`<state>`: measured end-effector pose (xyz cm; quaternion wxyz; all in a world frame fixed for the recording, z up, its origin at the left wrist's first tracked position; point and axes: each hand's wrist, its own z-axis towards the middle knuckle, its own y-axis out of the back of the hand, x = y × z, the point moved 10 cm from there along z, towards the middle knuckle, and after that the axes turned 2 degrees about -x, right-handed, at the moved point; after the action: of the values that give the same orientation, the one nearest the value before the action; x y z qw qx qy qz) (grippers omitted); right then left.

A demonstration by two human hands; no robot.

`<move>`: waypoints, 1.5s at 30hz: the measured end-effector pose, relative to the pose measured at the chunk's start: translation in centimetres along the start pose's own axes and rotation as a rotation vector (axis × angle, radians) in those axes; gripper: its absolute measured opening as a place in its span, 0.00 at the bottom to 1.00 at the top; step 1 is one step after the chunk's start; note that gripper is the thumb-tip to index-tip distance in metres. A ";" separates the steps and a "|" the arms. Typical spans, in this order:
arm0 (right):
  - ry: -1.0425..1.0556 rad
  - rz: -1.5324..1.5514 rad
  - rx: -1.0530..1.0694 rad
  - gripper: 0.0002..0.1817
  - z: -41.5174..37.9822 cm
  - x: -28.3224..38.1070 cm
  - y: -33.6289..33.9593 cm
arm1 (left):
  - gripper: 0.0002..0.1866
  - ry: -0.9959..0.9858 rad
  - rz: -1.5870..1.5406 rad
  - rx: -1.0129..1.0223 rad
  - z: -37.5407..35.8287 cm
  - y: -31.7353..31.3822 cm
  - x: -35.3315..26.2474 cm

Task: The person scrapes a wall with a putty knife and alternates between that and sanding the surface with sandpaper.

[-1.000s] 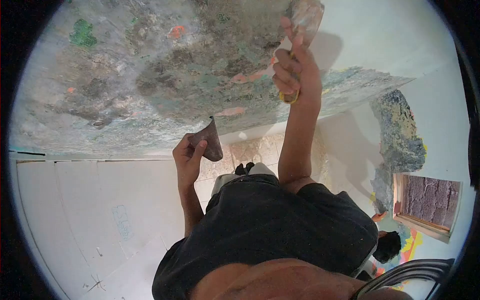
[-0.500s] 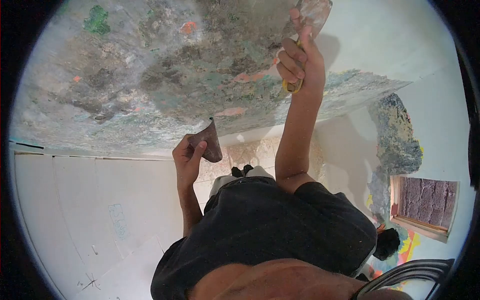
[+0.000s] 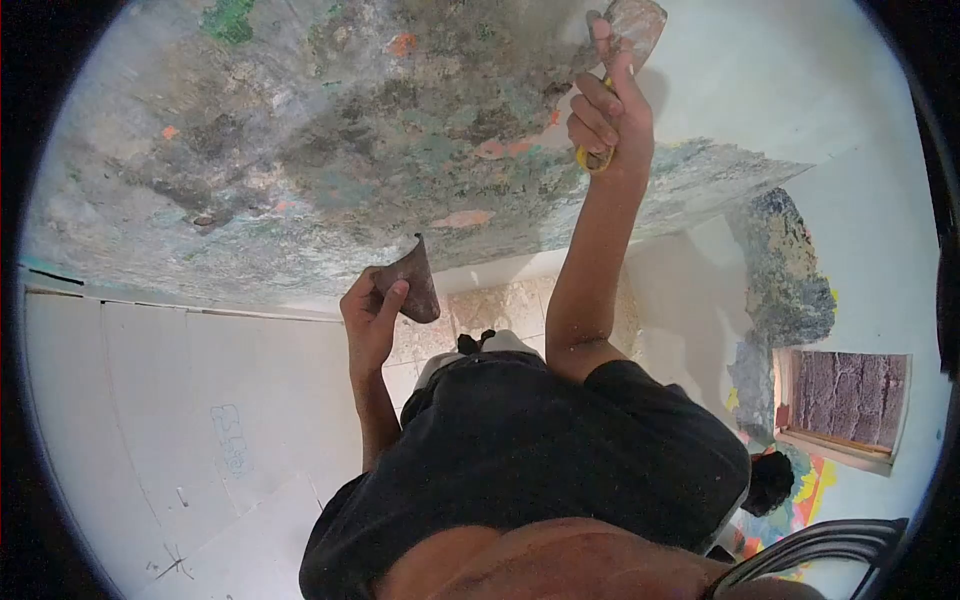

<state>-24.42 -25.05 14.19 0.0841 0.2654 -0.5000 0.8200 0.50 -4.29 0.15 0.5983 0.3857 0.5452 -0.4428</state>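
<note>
In the head view, a yellow-handled scraper (image 3: 634,30) is gripped at upper right of centre by the right hand (image 3: 612,110), its fingers curled round the handle and its blade by the patchy wall (image 3: 330,130). Near the centre, a curled dark sheet (image 3: 412,282) is pinched between thumb and fingers of the left hand (image 3: 372,305), above the black shirt (image 3: 560,440).

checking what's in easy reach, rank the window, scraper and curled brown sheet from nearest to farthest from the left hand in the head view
1. Curled brown sheet: in the left hand
2. Scraper: raised, in the right hand
3. Window: far right side, past the right arm
</note>
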 end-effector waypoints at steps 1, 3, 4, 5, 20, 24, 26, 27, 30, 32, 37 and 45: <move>-0.014 -0.034 -0.090 0.24 -1.0 -0.7 0.3 | 0.07 -0.006 0.020 0.008 -0.4 0.3 0.2; -0.020 -0.050 -0.116 0.24 -0.7 -0.8 0.2 | 0.07 -0.037 0.025 -0.009 0.3 0.6 -0.4; -0.023 -0.027 -0.079 0.24 -0.6 -0.5 0.1 | 0.07 -0.031 0.015 -0.029 0.0 0.7 -0.7; -0.025 -0.007 -0.042 0.24 -0.4 -0.3 0.0 | 0.07 -0.027 0.002 -0.048 0.0 0.7 -0.9; -0.084 -0.563 -0.304 0.25 -3.8 -3.1 2.3 | 0.09 0.038 0.010 0.067 0.0 -1.2 1.1; 0.100 -1.253 0.189 0.12 -8.6 -7.0 -2.0 | 0.10 -0.063 0.390 0.264 0.9 -4.7 -0.4; -0.063 -1.163 0.241 0.11 -10.8 -9.0 -1.7 | 0.10 -0.143 0.400 0.297 1.4 -6.2 -2.5; -0.145 -1.115 0.265 0.11 -11.9 -9.8 -1.7 | 0.10 -0.181 0.405 0.313 1.6 -6.8 -3.1; -0.199 -1.212 0.249 0.10 -13.5 -8.9 -2.0 | 0.09 -0.167 0.395 0.324 2.4 -7.4 -3.3; -0.216 -1.316 0.202 0.10 -13.9 -8.2 -1.4 | 0.10 -0.094 0.355 0.289 2.6 -8.1 -4.6; 0.061 -1.292 -0.144 0.07 -13.7 -4.9 0.0 | 0.15 -0.418 0.359 0.025 2.4 -8.5 -7.1; 0.291 -0.851 -0.472 0.04 -15.4 -5.8 2.5 | 0.19 0.135 -0.377 0.668 -0.6 -15.9 1.7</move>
<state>-25.90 -12.20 3.74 0.5373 0.3025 -0.5022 0.6063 -14.76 -8.90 -1.28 0.3108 0.4806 0.4705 -0.6715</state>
